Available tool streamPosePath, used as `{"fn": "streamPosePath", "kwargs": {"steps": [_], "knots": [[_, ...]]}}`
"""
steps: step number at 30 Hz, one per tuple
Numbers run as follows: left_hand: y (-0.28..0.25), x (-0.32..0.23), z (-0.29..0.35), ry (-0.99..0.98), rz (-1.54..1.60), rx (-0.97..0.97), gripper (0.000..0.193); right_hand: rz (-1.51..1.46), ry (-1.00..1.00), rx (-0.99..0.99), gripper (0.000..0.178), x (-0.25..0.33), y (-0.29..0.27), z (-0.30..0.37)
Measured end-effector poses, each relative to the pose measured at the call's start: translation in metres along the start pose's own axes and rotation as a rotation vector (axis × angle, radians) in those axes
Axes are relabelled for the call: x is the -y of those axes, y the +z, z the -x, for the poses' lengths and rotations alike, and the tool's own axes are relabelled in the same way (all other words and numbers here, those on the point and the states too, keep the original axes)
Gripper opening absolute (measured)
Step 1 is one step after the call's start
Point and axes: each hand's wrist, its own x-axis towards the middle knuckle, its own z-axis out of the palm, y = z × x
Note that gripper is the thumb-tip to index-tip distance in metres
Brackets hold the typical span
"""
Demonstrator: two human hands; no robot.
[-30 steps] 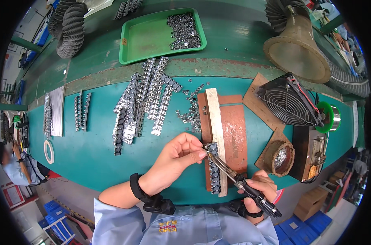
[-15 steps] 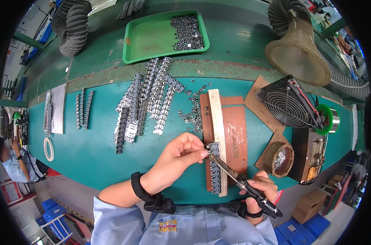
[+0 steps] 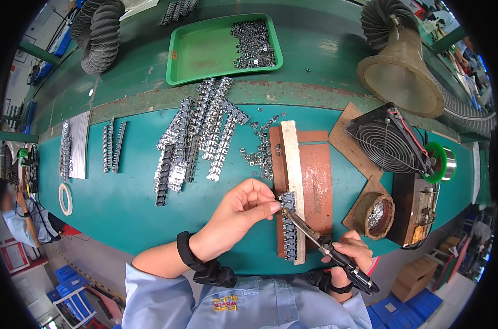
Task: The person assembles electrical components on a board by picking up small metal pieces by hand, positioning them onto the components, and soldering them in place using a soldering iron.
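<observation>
My right hand [image 3: 352, 253] is wrapped round the black handle of a soldering iron [image 3: 310, 233]. The iron's tip reaches up and left to a strip of small circuit boards [image 3: 289, 236]. Thumb and forefinger of my left hand [image 3: 232, 216] pinch together at the strip's left edge, right beside the tip. Whatever they hold there is too small and hidden to name. The strip lies along a pale wooden bar [image 3: 292, 159], which rests on a reddish-brown block [image 3: 317, 181].
Loose small metal parts [image 3: 253, 160] lie left of the block, and more fill part of a green tray [image 3: 199, 77]. Circuit-board strips [image 3: 194, 131] are piled left. Rightward stand a fan [image 3: 386, 137], a round pot [image 3: 376, 215], a solder spool [image 3: 442, 160] and an extraction hood [image 3: 399, 77].
The view has shifted very slightly. Both hands, the soldering iron and the strip keep nearly the same positions.
</observation>
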Motion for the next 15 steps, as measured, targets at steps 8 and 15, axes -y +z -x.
{"fn": "streamPosePath", "kwargs": {"steps": [8, 15], "knots": [[0.000, -0.001, 0.000, 0.009, -0.012, 0.009, 0.012, -0.008, 0.106, -0.266, 0.053, -0.005, 0.006, 0.021], [0.002, -0.001, 0.001, 0.010, -0.043, 0.001, 0.010, -0.162, 0.304, -0.452, 0.058, 0.008, 0.018, 0.015]]}}
